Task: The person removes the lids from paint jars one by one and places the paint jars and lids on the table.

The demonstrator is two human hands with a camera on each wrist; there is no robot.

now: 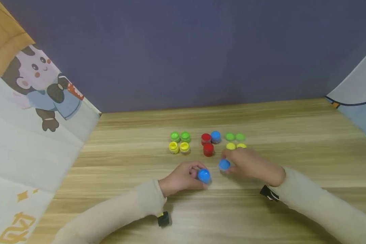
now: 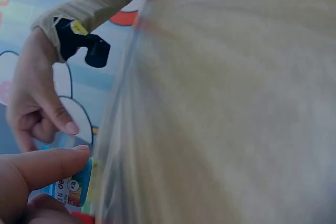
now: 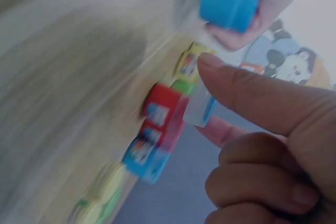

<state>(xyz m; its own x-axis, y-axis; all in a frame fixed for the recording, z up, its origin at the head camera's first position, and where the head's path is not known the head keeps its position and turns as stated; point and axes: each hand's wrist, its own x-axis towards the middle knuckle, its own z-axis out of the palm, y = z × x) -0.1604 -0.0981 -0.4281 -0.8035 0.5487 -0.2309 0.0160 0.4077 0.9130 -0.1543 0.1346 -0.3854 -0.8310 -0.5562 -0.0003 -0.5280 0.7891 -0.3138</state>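
Observation:
My left hand (image 1: 183,178) grips a small blue paint jar (image 1: 204,176) between thumb and fingers, a little above the wooden table. Its printed label shows in the left wrist view, on the jar's side (image 2: 71,188). To the right, my right hand (image 1: 251,164) pinches a blue lid (image 1: 224,165) by its edge, apart from the jar. From the right wrist, this lid (image 3: 198,106) looks like a thin disc with a pale rim. Just beyond lie two red jars (image 1: 208,149) and another blue jar (image 1: 215,137), grouped together.
Green jars (image 1: 185,136) and yellow jars (image 1: 184,147), lidless, stand in two rows at the left. Green lids (image 1: 230,137) and yellow lids (image 1: 230,146) lie at the right, partly behind my right hand. A dark wall (image 1: 201,54) borders the table's (image 1: 134,135) far edge.

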